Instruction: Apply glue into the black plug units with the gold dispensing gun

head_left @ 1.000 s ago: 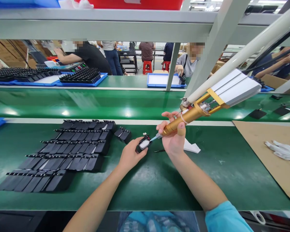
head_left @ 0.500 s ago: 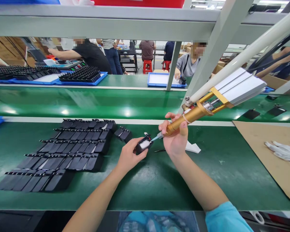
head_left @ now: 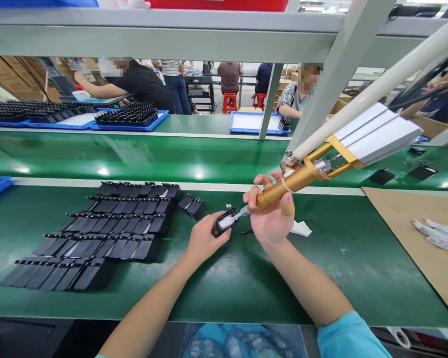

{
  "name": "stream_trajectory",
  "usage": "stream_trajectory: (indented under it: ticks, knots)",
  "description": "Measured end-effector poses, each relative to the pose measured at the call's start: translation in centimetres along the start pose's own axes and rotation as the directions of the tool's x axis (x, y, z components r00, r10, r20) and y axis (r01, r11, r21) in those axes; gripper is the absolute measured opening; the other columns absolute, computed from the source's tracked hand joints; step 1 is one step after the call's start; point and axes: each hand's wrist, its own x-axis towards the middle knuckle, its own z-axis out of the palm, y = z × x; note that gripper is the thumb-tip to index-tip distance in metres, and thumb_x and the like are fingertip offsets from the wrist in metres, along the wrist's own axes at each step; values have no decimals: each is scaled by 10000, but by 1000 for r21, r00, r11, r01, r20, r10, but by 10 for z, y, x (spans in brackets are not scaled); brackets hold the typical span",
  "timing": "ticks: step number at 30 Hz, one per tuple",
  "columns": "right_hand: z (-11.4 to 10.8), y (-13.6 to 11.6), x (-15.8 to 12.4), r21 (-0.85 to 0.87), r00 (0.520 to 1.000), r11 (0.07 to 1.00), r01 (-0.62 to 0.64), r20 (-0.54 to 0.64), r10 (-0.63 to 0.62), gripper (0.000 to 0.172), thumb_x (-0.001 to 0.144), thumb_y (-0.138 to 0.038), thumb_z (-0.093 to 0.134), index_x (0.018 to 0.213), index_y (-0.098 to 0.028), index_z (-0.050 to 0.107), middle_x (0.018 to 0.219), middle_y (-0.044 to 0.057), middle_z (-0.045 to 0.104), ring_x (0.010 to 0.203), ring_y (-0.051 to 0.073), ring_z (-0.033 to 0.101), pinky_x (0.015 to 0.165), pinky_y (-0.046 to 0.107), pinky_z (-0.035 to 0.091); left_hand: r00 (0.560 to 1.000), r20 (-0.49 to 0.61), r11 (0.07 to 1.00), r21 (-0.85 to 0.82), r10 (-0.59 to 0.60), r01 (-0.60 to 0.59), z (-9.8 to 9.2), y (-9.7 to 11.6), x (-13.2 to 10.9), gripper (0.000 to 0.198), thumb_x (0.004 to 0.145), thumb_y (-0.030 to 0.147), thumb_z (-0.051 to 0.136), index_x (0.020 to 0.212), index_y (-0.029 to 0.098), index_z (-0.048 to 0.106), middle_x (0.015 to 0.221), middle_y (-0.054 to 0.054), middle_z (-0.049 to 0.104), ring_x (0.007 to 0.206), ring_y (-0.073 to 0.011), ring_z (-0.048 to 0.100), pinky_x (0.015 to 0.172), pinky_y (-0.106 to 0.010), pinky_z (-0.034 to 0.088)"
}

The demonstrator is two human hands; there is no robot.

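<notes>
Right now your left hand (head_left: 203,239) has its grip closed around the small black part (head_left: 226,221), just above the green surface (head_left: 242,278). Your right hand (head_left: 272,219) is wrapped tight on the gold dispenser (head_left: 283,188). Its nozzle meets the part's right end, just past your left fingertips.

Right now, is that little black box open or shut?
Open. The black box in the left hand shows its white inside, and the tip of the gold tool in the right hand points into it.
</notes>
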Motion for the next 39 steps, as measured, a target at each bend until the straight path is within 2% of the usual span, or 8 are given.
stream_trajectory:
  ticks: [7, 11, 16, 19, 25, 29, 36, 39]
  knots:
    - [6, -3, -8, 56, 998, 997, -58, 41, 55, 396, 749, -543, 619, 1035, -282, 534, 921, -22, 564, 509, 66, 514, 594, 309, 456, 984, -67, 986, -4, 165, -166, 8, 15, -5, 391, 790, 271, 666, 1168, 198, 599, 966, -43, 720, 656, -122, 634, 643, -245, 537]
    - [9, -5, -13, 66, 996, 996, -53, 78, 47, 312, 773, -529, 617, 914, -258, 549, 921, -25, 558, 506, 60, 517, 589, 303, 446, 960, -136, 970, 18, 244, -244, 7, 20, -6, 379, 788, 251, 673, 1154, 192, 593, 928, -37, 719, 689, -132, 645, 643, -238, 529]
    - [8, -5, -13, 73, 995, 997, -40, 93, 33, 305, 787, -524, 605, 929, -258, 556, 914, -23, 568, 496, 59, 515, 588, 302, 439, 950, -145, 961, 43, 278, -275, 7, 16, -5, 392, 788, 247, 673, 1167, 195, 588, 921, -34, 725, 687, -131, 653, 648, -234, 530]
    - [6, -3, -10, 54, 996, 998, -35, 82, 30, 351, 779, -540, 595, 996, -268, 553, 902, -23, 567, 486, 62, 503, 576, 306, 440, 963, -119, 970, 54, 240, -235, 8, 14, -5, 405, 783, 258, 673, 1176, 207, 587, 942, -30, 732, 665, -128, 654, 651, -235, 534]
    - [3, -1, -6, 31, 997, 999, -32, 68, 30, 360, 765, -543, 591, 993, -268, 546, 892, -29, 570, 474, 57, 487, 568, 302, 444, 998, -54, 999, 13, 34, -34, 4, 16, -4, 393, 775, 308, 655, 1148, 208, 582, 913, -10, 735, 609, -130, 651, 630, -242, 533]
    - [1, 0, -3, 18, 999, 1000, -10, 50, 9, 370, 768, -551, 570, 1013, -275, 539, 886, -24, 572, 473, 65, 483, 556, 304, 439, 999, 33, 1000, 17, -26, 26, -3, 10, 3, 372, 785, 298, 628, 1141, 202, 583, 1032, -42, 722, 869, -200, 688, 782, -302, 534]
    - [-5, 2, 6, -28, 1000, 999, 19, -3, -19, 373, 780, -562, 542, 1035, -290, 526, 883, -20, 564, 474, 73, 475, 550, 311, 447, 939, 324, 993, 26, -115, 113, -13, -27, 15, 367, 770, 293, 643, 1130, 235, 597, 948, -8, 730, 767, -201, 680, 724, -305, 532]
    - [-7, 3, 8, -42, 1000, 999, 24, -10, -25, 364, 789, -559, 529, 1032, -289, 520, 886, -20, 561, 479, 72, 472, 560, 312, 452, 922, 370, 989, -42, -114, 139, -17, -35, 17, 442, 768, 365, 683, 1178, 232, 585, 1104, -41, 711, 952, -230, 685, 857, -344, 534]
